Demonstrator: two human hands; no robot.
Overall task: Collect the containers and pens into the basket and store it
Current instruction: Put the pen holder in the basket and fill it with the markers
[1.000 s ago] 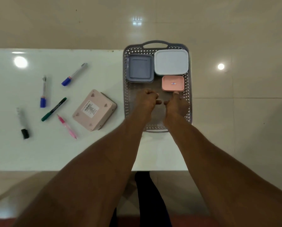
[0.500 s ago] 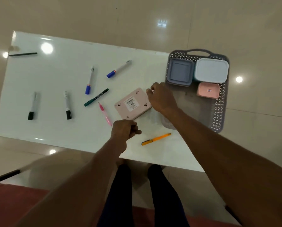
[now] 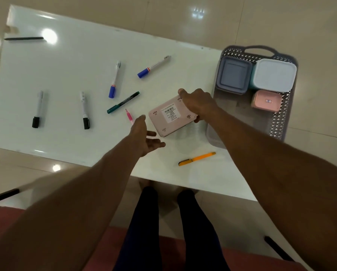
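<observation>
Fetching last container | right hand [image 3: 200, 103] grasps pink box [image 3: 171, 115], left hand [image 3: 144, 134] released beside it | next: lift into basket [image 3: 277, 126], then pens

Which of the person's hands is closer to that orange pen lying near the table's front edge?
The left. The left hand hovers open just up and left of the orange pen; the right hand is farther back, gripping the pink container.
</observation>
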